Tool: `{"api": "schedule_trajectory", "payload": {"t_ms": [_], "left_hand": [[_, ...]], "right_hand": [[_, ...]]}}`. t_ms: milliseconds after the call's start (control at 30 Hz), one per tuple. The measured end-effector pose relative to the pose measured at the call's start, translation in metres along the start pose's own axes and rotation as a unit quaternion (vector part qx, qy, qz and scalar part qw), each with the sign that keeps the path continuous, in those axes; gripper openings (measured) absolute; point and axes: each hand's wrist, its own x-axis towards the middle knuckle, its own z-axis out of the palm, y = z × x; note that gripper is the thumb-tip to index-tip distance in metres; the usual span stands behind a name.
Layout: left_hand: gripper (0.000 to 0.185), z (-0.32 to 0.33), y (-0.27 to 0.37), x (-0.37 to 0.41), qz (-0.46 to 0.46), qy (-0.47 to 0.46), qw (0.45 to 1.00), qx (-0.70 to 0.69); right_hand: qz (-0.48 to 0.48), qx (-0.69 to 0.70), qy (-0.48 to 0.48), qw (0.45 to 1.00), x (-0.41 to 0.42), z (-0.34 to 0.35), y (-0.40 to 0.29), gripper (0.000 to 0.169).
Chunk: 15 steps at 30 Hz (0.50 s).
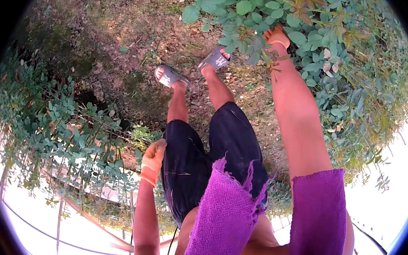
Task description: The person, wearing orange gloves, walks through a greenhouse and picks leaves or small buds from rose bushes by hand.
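Observation:
My right hand, in an orange work glove, reaches into the leafy, rose-like bush at the upper right. Leaves cover parts of its fingers, so any grip there is hidden. Drooping stems with reddish leaves hang across the wrist. My left hand wears a matching glove and hangs beside the left leg of my dark shorts. Its fingers are curled, and the inside of the hand is turned from view.
Bare soil with leaf litter forms the path under my grey slides. Another leafy row grows along the left, with a thin wire or stem across it. A purple towel hangs over my shoulders, its frayed end dangling.

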Motion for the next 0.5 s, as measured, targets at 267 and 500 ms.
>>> {"api": "schedule_trajectory", "payload": {"t_ms": [267, 500], "left_hand": [[0.034, -0.011, -0.006, 0.012, -0.011, -0.018, 0.999, -0.032], [0.039, -0.052, -0.017, 0.028, -0.015, 0.024, 0.999, -0.035]], "right_hand": [[0.180, 0.704, 0.179, 0.663, 0.013, 0.017, -0.052, 0.061], [0.112, 0.822, 0.439, 0.346, -0.012, 0.026, -0.034, 0.057]]}}
